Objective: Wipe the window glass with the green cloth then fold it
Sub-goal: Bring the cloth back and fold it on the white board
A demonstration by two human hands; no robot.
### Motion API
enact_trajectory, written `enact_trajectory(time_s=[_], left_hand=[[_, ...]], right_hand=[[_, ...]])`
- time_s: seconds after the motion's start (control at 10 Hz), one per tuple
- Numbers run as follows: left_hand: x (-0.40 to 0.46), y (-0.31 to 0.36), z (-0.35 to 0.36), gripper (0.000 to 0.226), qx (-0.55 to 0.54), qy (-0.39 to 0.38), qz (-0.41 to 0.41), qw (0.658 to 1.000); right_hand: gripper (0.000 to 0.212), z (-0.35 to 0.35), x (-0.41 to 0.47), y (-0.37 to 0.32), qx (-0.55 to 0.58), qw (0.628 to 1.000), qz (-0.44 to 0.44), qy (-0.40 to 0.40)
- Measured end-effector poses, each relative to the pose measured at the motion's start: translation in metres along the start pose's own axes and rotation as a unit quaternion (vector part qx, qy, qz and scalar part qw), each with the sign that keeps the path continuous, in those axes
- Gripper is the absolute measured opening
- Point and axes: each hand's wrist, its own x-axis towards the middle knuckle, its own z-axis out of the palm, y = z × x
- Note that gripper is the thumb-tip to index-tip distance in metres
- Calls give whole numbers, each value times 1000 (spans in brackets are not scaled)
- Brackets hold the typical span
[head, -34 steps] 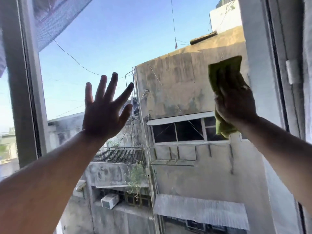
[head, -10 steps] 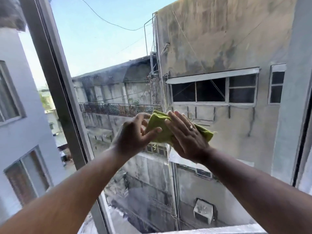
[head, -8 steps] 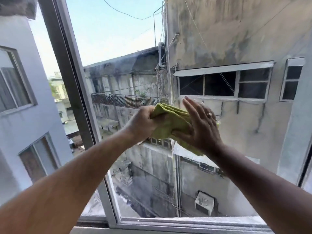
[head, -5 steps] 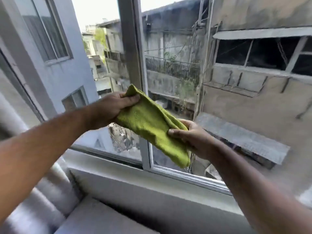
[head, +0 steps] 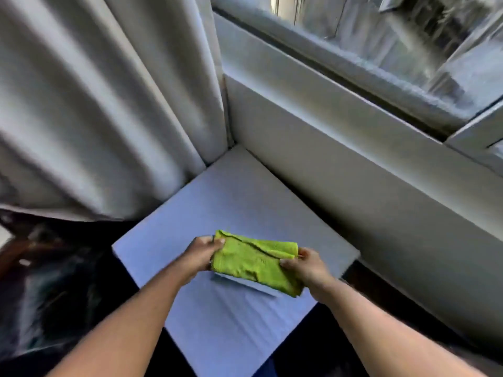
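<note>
Head view: green cloth [head: 254, 263], already doubled over, held above a pale tabletop [head: 236, 202] below the window [head: 381, 36]. Left hand [head: 200, 254] and right hand [head: 302, 265] pinch its opposite short ends, fingers closed on fabric. Soft, light and limp, it likely sags unless gripped at edges or corners.

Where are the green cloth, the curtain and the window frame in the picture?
green cloth [head: 254, 261], head view, middle of its folded top surface.
curtain [head: 89, 104], head view, a wide fold of the fabric on the left.
window frame [head: 367, 74], head view, the lower rail under the glass.
</note>
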Motion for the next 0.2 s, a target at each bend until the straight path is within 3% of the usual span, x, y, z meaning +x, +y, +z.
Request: enact_trajectory(time_s=[0.2], left_hand=[[104,-97,13,17,8,47,-10,999]], right_hand=[[25,44,91,84,-126,989,33,65]])
